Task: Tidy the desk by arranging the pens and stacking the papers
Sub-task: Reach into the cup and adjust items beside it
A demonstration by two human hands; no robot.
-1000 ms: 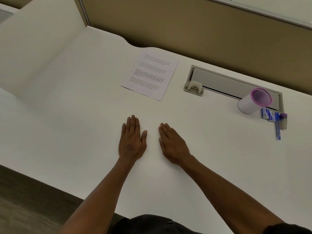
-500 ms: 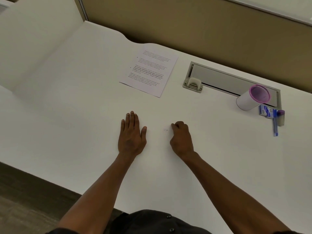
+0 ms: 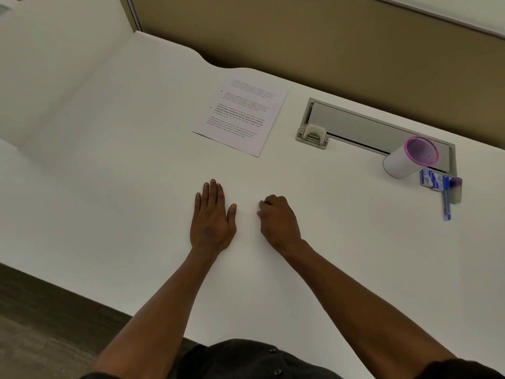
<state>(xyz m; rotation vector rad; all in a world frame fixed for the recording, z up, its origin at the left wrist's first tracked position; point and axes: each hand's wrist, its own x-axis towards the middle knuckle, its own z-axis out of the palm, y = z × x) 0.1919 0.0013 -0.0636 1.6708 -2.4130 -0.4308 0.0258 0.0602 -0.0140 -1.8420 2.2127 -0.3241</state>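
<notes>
So the only real change over the last second is the right hand (image 3: 278, 221): it was lying flat on the white desk top (image 3: 109, 187) and now it's curled into a loose fist holding nothing, low centre of the frame, while the left hand (image 3: 211, 218) just beside it hasn't budged and lies flat, palm down, fingers straight. To me that reads like the person is about to start, not that anything has been tidied yet. The printed white sheet of paper (image 3: 240, 113) sits upper centre, well apart from both hands, and whether it's one sheet or a few stacked is hard to tell from here. Over at the right edge there's a white cylindrical cup with a pink rim (image 3: 410, 157) tipped on its side, and just below it a blue pen (image 3: 446, 199) lying on the desk next to a small blue-and-white packet (image 3: 430, 181) and a purple-capped thing (image 3: 455, 190) that's too small to identify. The cup partly covers the grey recessed cable tray (image 3: 369, 127) behind it. More pens may exist off frame, can't say.
</notes>
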